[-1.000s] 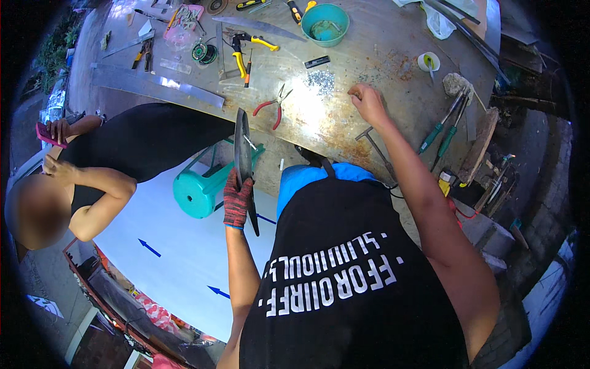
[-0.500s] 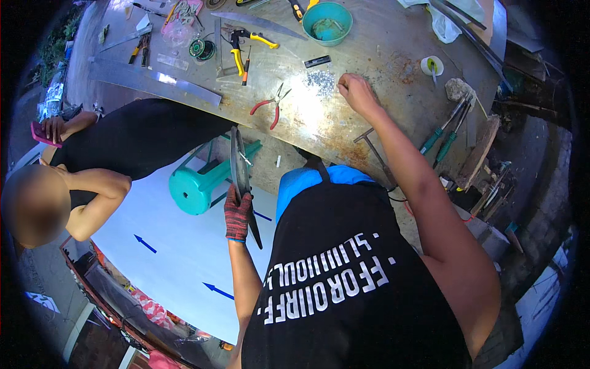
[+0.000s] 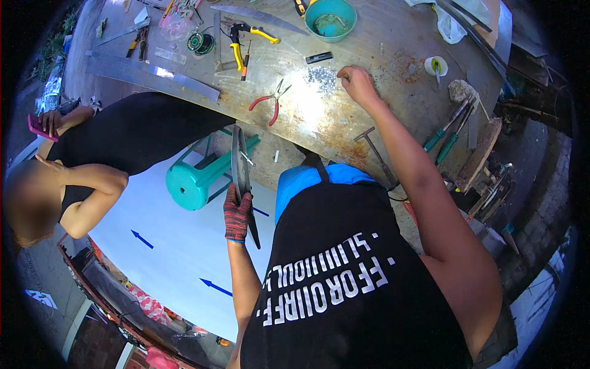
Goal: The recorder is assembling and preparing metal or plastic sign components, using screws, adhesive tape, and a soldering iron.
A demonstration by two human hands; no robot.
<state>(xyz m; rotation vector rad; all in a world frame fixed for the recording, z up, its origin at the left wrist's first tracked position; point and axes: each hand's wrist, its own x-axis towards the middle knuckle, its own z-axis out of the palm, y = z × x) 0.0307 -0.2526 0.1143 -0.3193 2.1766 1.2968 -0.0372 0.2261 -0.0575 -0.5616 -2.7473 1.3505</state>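
My left hand (image 3: 237, 215), in a red and black knit glove, is closed round a long, dark, curved metal strip (image 3: 241, 163) held upright beside the table edge. A thin silver pin (image 3: 247, 158) sticks out sideways from the strip. My bare right hand (image 3: 358, 86) rests at the right rim of a pile of small silvery metal pieces (image 3: 321, 79) on the metal table (image 3: 381, 132). Its fingers are bent together, and whatever lies between the fingertips cannot be made out. Above the pile lies a small black bar (image 3: 319, 58); left of it, red-handled pliers (image 3: 270, 103).
Yellow-handled snips (image 3: 247, 43), a screwdriver (image 3: 245, 64) and a teal bowl (image 3: 330, 21) lie farther back. Green-handled cutters (image 3: 447, 132) and a T-shaped tool (image 3: 375, 154) are by my right arm. A teal stool (image 3: 190, 184) and a person with a pink phone (image 3: 42, 127) are left.
My right hand has moved slightly farther away along the right side of the pile. My left hand keeps its hold on the strip. The view has shifted a little.
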